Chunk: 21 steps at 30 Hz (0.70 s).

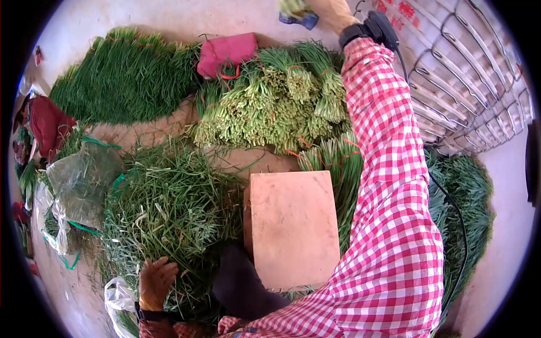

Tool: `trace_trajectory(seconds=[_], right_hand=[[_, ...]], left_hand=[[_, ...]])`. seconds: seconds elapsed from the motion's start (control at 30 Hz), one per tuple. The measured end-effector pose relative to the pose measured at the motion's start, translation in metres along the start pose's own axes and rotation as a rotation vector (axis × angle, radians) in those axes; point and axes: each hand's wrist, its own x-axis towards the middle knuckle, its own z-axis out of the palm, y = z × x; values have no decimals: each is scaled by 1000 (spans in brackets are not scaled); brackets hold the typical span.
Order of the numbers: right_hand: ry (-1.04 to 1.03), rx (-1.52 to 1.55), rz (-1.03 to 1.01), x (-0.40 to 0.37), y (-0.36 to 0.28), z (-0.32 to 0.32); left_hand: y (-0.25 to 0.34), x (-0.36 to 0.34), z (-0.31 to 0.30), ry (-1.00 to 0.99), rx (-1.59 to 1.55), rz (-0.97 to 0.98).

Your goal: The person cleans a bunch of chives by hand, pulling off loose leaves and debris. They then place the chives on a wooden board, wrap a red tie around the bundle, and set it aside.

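Observation:
My left hand [156, 280] lies on the near left side of a loose heap of long green leaves [174, 208], like chives; its fingers are stretched out and grip nothing visible. At the top edge, my right hand [332, 14] reaches far forward, its fingers mostly cut off or blurred. Against it is a pale green and dark blue thing [298, 14], too smeared to name. Below that arm, several chive bundles [276, 107] with pale cut ends lie stacked, some tied with orange bands. More tied bundles [338, 158] lie beside my right sleeve.
A pinkish-tan box [296, 225] stands before me, next to my dark-clad knee [242, 281]. Behind are a green chive stack [129, 76] and a pink pad [225, 53]. Clear plastic bags [84, 180] lie left; a metal rack [468, 73] and more greens [465, 208] are right.

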Motion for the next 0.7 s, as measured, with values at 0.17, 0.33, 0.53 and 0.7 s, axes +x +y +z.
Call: trace_trajectory(seconds=[0.17, 0.33, 0.53, 0.7], right_hand=[[-81, -914, 298, -6, 195, -25], [-232, -1026, 376, -122, 313, -8], [79, -622, 2, -122, 147, -45], [-294, -333, 481, -273, -71, -105]], left_hand=[[-11, -5, -30, -10, -48, -4], [-15, -5, -69, -101, -159, -1], [11, -34, -36, -212, 230, 307], [13, -69, 57, -240, 265, 305]])
